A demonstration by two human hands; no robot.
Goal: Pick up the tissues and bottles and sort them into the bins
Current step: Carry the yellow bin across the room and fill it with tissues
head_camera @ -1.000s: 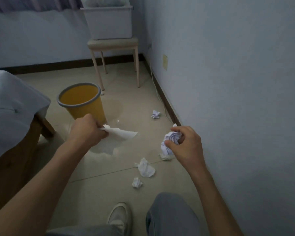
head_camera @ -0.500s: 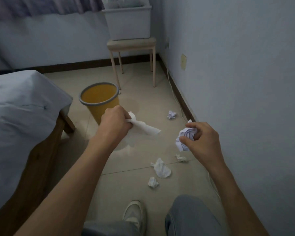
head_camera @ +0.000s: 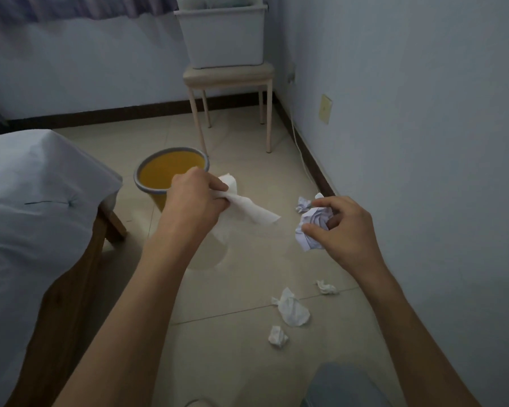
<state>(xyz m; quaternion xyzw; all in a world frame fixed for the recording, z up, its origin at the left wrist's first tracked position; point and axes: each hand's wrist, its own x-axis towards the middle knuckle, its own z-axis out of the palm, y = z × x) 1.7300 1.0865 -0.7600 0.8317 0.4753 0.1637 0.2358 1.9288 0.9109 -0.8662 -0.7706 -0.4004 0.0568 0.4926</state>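
Note:
My left hand [head_camera: 196, 198] grips a long white tissue [head_camera: 247, 211] that trails to the right, just beside the rim of the yellow bin [head_camera: 147, 188]. My right hand [head_camera: 346, 227] pinches a crumpled white tissue ball [head_camera: 313, 227] over the floor near the wall. Loose tissues lie on the tiles: a small wad [head_camera: 303, 203] behind my right hand, a small scrap [head_camera: 326, 287], a larger crumple [head_camera: 293, 309] and a small wad [head_camera: 277, 336]. No bottles are visible.
A bed with a white sheet [head_camera: 36, 207] and wooden frame fills the left. A white storage box [head_camera: 222, 33] sits on a beige stool [head_camera: 228, 77] at the back. The wall [head_camera: 423, 142] runs close along the right, with a cable at its base.
Both hands have lifted and moved forward with their tissues; the left hand now sits by the yellow bin's rim. The view has shifted forward, and my shoe is almost out of frame.

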